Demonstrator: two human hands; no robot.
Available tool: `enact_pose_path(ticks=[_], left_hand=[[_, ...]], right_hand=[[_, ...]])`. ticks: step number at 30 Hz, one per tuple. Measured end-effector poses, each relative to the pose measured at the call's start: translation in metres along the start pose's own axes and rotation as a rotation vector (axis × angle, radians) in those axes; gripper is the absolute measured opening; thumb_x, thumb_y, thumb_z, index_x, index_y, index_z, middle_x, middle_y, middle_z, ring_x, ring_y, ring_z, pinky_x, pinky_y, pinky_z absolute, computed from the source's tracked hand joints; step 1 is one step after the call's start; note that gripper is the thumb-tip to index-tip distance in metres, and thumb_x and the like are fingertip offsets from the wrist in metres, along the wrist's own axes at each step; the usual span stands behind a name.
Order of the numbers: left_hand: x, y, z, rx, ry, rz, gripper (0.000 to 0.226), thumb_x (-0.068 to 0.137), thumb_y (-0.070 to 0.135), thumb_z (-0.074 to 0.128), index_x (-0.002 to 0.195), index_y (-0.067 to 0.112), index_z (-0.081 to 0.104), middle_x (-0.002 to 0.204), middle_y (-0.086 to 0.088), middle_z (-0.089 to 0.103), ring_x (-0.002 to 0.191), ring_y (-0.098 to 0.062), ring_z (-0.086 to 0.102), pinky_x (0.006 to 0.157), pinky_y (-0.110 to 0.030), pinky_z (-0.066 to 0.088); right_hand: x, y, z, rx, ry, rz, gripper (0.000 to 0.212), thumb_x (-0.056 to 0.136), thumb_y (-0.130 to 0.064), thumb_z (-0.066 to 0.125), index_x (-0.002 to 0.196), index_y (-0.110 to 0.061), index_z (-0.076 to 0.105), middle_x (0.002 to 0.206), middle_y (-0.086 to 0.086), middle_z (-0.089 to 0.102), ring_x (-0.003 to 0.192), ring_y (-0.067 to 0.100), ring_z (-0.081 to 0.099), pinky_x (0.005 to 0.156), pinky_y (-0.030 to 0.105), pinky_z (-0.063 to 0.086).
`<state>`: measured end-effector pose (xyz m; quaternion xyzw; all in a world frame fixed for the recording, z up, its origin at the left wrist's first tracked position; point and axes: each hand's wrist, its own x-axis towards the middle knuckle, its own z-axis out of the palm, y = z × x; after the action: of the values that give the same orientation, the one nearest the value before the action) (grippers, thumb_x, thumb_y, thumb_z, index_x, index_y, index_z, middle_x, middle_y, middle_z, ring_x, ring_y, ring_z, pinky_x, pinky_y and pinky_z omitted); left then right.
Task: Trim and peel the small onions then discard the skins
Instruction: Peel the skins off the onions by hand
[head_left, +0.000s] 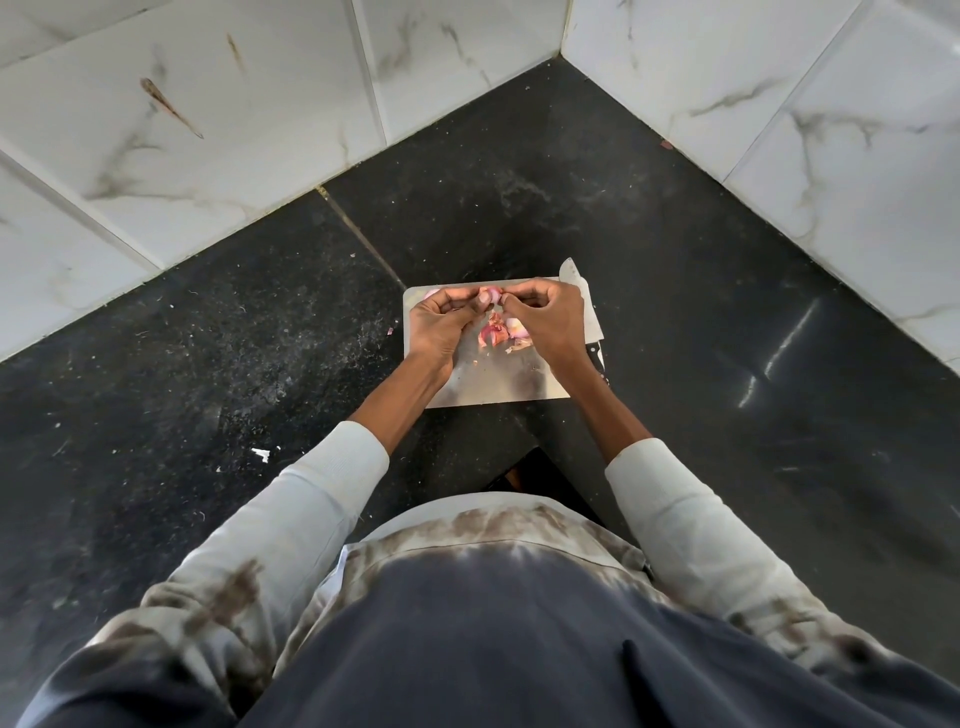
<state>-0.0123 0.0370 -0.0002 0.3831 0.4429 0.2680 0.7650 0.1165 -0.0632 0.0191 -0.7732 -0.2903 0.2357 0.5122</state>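
your cutting board lies on a black speckled stone counter, set in a corner where white marble-look wall tiles meet beyond the board. pale flecks and scraps dot the counter left of the board. above the board's far edge your left hand grips a small onion in its fingertips, while your right hand pinches at the onion's skin from the other side. loose pink skins lie on the board just under your hands. a knife rests along the board's right edge, partly hidden by your right hand. no writing or brand can be read anywhere
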Motion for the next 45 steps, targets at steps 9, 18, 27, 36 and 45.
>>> enact_pose_path(ticks=[9,18,27,36,45], left_hand=[[0.0,0.0,-0.002,-0.013,0.031,0.025,0.027,0.09,-0.001,0.081,0.117,-0.003,0.077,0.118,-0.023,0.078,0.112,-0.033,0.077,0.1,-0.042,0.063],[-0.008,0.002,0.008,0.051,0.087,0.071,0.018,0.089,0.001,0.082,0.106,0.007,0.081,0.11,-0.013,0.082,0.104,-0.024,0.08,0.101,-0.042,0.063],[-0.006,0.006,0.002,0.189,0.04,0.128,0.029,0.087,0.008,0.086,0.115,0.002,0.08,0.111,-0.012,0.082,0.105,-0.023,0.08,0.102,-0.042,0.062],[-0.006,0.005,0.003,0.15,0.067,0.138,0.03,0.086,0.006,0.088,0.113,0.0,0.079,0.111,-0.016,0.081,0.106,-0.027,0.079,0.101,-0.04,0.063],[-0.009,0.005,0.013,0.243,0.159,0.197,0.028,0.085,0.011,0.089,0.11,0.004,0.08,0.106,-0.008,0.082,0.099,-0.018,0.079,0.092,-0.027,0.064]], right_hand=[[-0.006,-0.003,0.002,0.081,-0.027,0.026,0.019,0.094,-0.028,0.081,0.108,-0.016,0.081,0.095,-0.012,0.079,0.086,-0.002,0.076,0.08,0.015,0.061],[-0.006,0.0,0.008,0.045,0.039,0.055,0.026,0.089,-0.033,0.086,0.105,-0.012,0.084,0.091,-0.002,0.082,0.081,0.009,0.078,0.074,0.021,0.064],[-0.004,-0.003,0.008,-0.024,0.027,0.023,0.023,0.091,-0.032,0.083,0.1,-0.011,0.083,0.081,-0.007,0.077,0.07,0.001,0.072,0.065,0.007,0.054],[-0.008,-0.002,0.004,0.081,-0.001,0.0,0.018,0.094,-0.02,0.08,0.11,-0.012,0.082,0.096,-0.005,0.081,0.087,0.002,0.077,0.078,0.016,0.06],[-0.008,-0.009,0.011,0.119,0.077,0.059,0.017,0.09,-0.025,0.085,0.101,-0.012,0.085,0.081,-0.007,0.08,0.074,0.002,0.076,0.067,0.012,0.057]])
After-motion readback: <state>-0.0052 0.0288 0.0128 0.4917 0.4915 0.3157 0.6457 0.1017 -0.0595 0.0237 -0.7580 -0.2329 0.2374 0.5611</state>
